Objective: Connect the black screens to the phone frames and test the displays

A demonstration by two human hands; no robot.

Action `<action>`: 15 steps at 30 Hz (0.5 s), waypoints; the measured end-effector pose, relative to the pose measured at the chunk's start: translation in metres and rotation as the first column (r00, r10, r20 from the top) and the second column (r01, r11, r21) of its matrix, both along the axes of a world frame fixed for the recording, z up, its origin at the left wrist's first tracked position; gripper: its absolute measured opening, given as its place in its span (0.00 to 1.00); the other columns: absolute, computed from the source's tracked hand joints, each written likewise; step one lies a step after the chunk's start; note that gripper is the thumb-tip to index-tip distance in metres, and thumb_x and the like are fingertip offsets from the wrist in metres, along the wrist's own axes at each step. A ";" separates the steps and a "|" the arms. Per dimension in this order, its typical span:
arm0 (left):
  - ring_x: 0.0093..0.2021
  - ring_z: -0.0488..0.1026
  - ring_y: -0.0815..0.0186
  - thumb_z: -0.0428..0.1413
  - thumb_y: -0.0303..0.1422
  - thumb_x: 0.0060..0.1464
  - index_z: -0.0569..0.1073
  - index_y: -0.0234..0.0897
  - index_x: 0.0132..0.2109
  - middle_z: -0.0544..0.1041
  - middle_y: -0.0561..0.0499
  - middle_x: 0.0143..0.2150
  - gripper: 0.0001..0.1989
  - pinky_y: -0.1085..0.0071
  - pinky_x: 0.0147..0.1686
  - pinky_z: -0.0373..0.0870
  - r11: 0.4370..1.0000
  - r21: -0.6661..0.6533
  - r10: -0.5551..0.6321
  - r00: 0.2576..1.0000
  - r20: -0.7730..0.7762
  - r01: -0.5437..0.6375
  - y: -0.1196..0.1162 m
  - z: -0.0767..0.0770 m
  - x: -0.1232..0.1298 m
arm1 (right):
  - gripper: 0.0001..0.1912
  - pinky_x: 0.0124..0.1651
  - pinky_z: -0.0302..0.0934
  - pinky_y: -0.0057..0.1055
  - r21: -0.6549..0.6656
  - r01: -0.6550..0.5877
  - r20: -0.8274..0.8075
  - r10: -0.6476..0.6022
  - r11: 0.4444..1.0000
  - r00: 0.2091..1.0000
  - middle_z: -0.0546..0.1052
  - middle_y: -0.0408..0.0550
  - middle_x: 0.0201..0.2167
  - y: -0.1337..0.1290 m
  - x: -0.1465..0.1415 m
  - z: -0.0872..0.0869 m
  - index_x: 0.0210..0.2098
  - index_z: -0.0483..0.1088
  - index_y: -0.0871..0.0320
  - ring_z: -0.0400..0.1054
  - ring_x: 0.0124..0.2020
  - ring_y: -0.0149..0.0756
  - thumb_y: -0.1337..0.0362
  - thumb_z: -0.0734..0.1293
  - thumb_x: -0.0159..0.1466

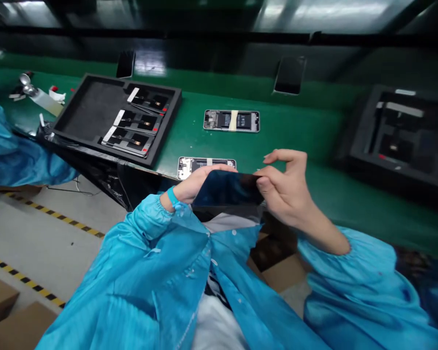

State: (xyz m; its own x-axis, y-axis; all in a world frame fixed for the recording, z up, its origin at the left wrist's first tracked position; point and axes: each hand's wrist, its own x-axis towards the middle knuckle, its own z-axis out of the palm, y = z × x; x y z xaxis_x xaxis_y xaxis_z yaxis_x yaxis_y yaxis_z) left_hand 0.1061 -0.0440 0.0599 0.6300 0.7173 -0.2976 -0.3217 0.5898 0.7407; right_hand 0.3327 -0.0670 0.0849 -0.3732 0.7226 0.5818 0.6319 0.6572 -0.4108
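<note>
So, 2 bare hands hold 1 dark glass phone panel [226,190] up in front of the person's chest, just short of the bench edge, tilted with its glossy face toward the camera. The left hand [200,182] is closed on the panel's left edge, with a teal wrist strap [173,198] on that wrist. The right hand [284,192] pinches the right edge between thumb and fingers, its index finger curled over the top rather than spread. Both arms wear a bright blue smock [149,257].

Just beyond the hands, the green workbench [306,126] carries 2 open phone frames, each crossed by a strip of pale tape: the nearer frame [206,167] is partly behind the panel, and the farther frame [231,120] lies further up the bench. 2 dark phones [290,75] lie along the far side. To the left, a black foam tray [76,114] holds 3 dark parts with white tabs and red tags [131,127]; a second black tray [397,136] sits blurred at right. Another person's blue sleeve [7,150] enters at left, near a metal-capped bottle [32,92]. Cardboard boxes [0,311] stand on the floor beside yellow-and-black hazard tape [47,216]. Any print on the parts is too small to read.
</note>
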 end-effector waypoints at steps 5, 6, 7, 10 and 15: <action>0.56 0.82 0.59 0.66 0.38 0.64 0.84 0.36 0.52 0.84 0.42 0.54 0.14 0.67 0.58 0.77 0.989 0.028 -0.147 0.980 0.135 0.144 0.005 -0.003 0.000 | 0.23 0.60 0.67 0.58 -0.096 -0.007 -0.012 0.006 0.995 1.000 0.67 0.57 0.47 -0.005 -0.001 -0.002 0.40 0.76 0.51 0.66 0.55 0.51 0.47 0.56 0.78; 0.54 0.82 0.60 0.66 0.35 0.64 0.83 0.35 0.51 0.84 0.42 0.53 0.12 0.67 0.57 0.78 0.987 0.025 -0.162 0.977 0.139 0.160 0.004 -0.004 0.003 | 0.24 0.62 0.67 0.59 -0.108 -0.002 -0.003 0.001 0.994 1.000 0.67 0.58 0.47 -0.007 -0.002 -0.001 0.40 0.76 0.51 0.66 0.56 0.52 0.46 0.55 0.78; 0.52 0.83 0.60 0.67 0.32 0.63 0.83 0.34 0.50 0.85 0.43 0.52 0.10 0.67 0.56 0.78 0.987 0.015 -0.163 0.979 0.124 0.163 0.003 -0.005 0.005 | 0.25 0.62 0.67 0.60 -0.114 0.006 0.007 -0.006 0.993 1.000 0.67 0.58 0.47 -0.009 -0.003 0.000 0.39 0.76 0.51 0.66 0.56 0.52 0.45 0.55 0.78; 0.43 0.83 0.65 0.68 0.29 0.60 0.80 0.34 0.47 0.84 0.47 0.44 0.09 0.71 0.47 0.79 0.999 -0.016 -0.034 0.999 -0.002 0.034 0.009 -0.005 0.002 | 0.26 0.61 0.67 0.58 -0.113 0.023 0.028 -0.020 0.993 0.999 0.68 0.58 0.47 -0.006 0.007 -0.002 0.40 0.75 0.52 0.67 0.56 0.52 0.44 0.54 0.78; 0.30 0.76 0.74 0.66 0.29 0.60 0.73 0.35 0.43 0.77 0.56 0.32 0.09 0.79 0.34 0.73 0.933 0.250 0.320 0.914 -0.248 -0.259 0.043 -0.005 -0.029 | 0.27 0.55 0.66 0.54 -0.172 -0.007 0.089 0.023 0.985 0.996 0.70 0.55 0.45 0.039 0.057 -0.037 0.36 0.70 0.55 0.67 0.50 0.48 0.43 0.54 0.79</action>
